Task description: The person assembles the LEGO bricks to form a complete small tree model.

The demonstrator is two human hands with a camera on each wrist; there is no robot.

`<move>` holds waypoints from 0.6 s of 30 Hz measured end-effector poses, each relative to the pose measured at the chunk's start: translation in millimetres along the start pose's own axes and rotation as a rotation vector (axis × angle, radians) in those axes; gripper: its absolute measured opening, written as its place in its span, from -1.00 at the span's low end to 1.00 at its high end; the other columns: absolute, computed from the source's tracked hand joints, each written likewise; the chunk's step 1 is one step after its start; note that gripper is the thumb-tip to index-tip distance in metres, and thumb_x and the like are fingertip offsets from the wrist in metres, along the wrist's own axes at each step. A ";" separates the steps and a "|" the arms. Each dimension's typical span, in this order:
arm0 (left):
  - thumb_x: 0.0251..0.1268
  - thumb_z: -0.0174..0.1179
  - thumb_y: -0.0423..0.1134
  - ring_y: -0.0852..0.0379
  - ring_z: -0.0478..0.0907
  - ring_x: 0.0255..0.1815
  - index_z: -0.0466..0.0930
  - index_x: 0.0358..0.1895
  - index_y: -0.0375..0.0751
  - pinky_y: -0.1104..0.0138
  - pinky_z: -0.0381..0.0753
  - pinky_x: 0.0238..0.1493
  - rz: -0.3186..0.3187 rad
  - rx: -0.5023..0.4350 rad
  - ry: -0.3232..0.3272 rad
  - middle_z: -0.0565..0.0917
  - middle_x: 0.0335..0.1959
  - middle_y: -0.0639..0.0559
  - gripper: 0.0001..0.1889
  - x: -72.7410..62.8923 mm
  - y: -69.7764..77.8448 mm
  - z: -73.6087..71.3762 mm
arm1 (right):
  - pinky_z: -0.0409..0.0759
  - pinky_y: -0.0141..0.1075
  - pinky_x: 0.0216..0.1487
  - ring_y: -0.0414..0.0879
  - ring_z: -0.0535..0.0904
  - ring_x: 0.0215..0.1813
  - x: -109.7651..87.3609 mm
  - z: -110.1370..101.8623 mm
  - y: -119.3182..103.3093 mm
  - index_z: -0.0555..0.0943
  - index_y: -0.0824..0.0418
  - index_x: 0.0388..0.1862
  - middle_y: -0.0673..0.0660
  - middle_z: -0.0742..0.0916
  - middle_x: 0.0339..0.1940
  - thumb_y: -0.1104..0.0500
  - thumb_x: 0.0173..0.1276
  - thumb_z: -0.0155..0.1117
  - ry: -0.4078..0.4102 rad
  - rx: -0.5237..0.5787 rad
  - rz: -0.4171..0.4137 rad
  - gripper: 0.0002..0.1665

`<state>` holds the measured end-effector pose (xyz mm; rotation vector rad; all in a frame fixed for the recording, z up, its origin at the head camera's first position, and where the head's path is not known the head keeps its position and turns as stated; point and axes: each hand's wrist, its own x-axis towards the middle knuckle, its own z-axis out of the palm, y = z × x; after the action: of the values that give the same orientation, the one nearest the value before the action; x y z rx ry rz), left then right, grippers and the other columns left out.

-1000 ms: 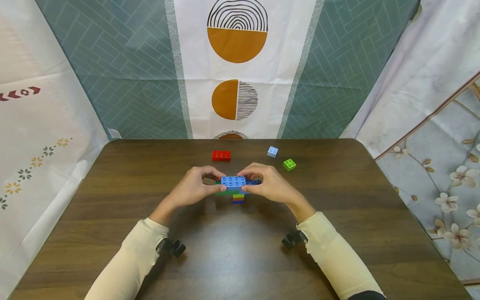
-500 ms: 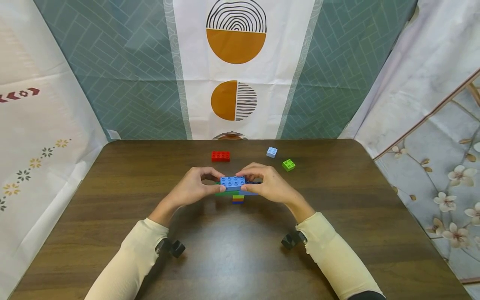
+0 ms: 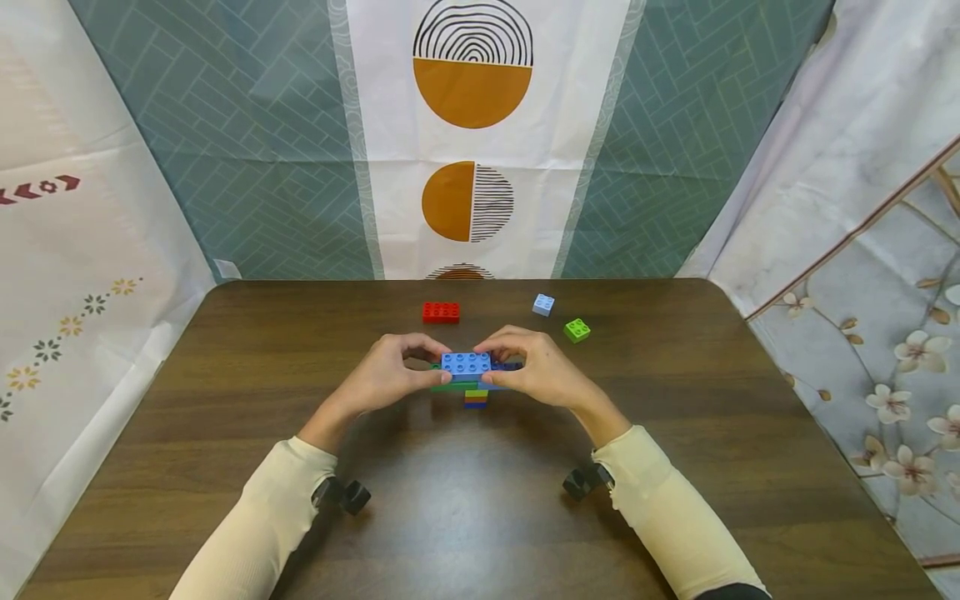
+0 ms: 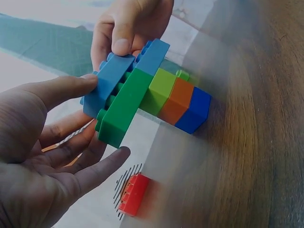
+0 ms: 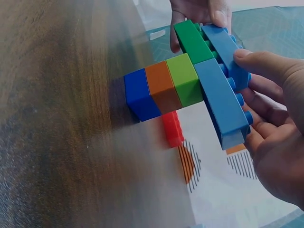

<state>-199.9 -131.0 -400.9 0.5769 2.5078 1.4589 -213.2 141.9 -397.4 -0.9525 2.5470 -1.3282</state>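
Both hands pinch a blue eight-stud toy brick (image 3: pixel 466 367) at its two ends, the left hand (image 3: pixel 390 375) at one end and the right hand (image 3: pixel 538 367) at the other. Beneath it, a green brick (image 4: pixel 126 109) and another blue brick (image 5: pixel 221 95) lie end to end. Studs show in the gap under the pinched brick; whether it touches them I cannot tell. The pair sits on a column of a lime brick (image 4: pixel 159 90), an orange brick (image 4: pixel 175 100) and a dark blue brick (image 4: pixel 194 110), standing on the table.
On the brown wooden table (image 3: pixel 480 517), a red brick (image 3: pixel 441 312) lies behind the hands. A small pale blue brick (image 3: pixel 543 304) and a small lime green brick (image 3: pixel 577 330) lie at the back right. Patterned cloths (image 3: pixel 270 167) hang around the table.
The hands and the pinched brick keep almost the same place. The head view has shifted very slightly.
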 end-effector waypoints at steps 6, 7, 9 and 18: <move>0.26 0.46 -0.16 -0.03 0.65 0.08 0.74 0.06 -0.10 0.15 0.76 0.05 0.029 0.013 0.004 0.76 0.00 -0.02 -0.68 0.3 0.4 0.2 | 0.69 -0.02 0.16 0.01 0.63 0.04 -0.8 0.4 1.5 0.72 0.13 0.16 0.10 0.75 0.06 0.13 0.29 0.54 0.000 0.010 0.024 -0.55; 0.26 0.46 -0.16 -0.04 0.65 0.07 0.74 0.06 -0.11 0.15 0.76 0.05 0.036 0.018 0.005 0.76 0.00 -0.02 -0.68 0.2 0.4 0.2 | 0.69 -0.01 0.17 0.01 0.64 0.04 -1.0 0.4 1.9 0.72 0.13 0.16 0.10 0.75 0.05 0.14 0.30 0.54 -0.002 0.009 0.024 -0.55; 0.26 0.46 -0.16 -0.03 0.66 0.07 0.75 0.05 -0.11 0.15 0.76 0.04 0.040 0.021 0.008 0.77 0.00 -0.02 -0.68 0.1 0.8 0.2 | 0.68 0.01 0.19 0.02 0.65 0.04 -0.9 0.3 2.6 0.72 0.14 0.16 0.11 0.75 0.05 0.14 0.30 0.53 -0.004 0.011 0.022 -0.55; 0.27 0.46 -0.17 -0.02 0.67 0.06 0.76 0.03 -0.10 0.12 0.74 0.10 0.041 0.025 -0.008 0.77 -0.01 -0.01 -0.71 -0.1 0.0 -0.3 | 0.71 -0.18 0.08 -0.03 0.65 0.01 -0.2 0.4 2.1 0.73 0.12 0.14 0.05 0.76 0.02 0.12 0.30 0.54 -0.009 -0.010 0.021 -0.57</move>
<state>-199.8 -131.3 -400.7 0.6404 2.5265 1.4377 -213.9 142.6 -399.3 -0.9284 2.5525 -1.3038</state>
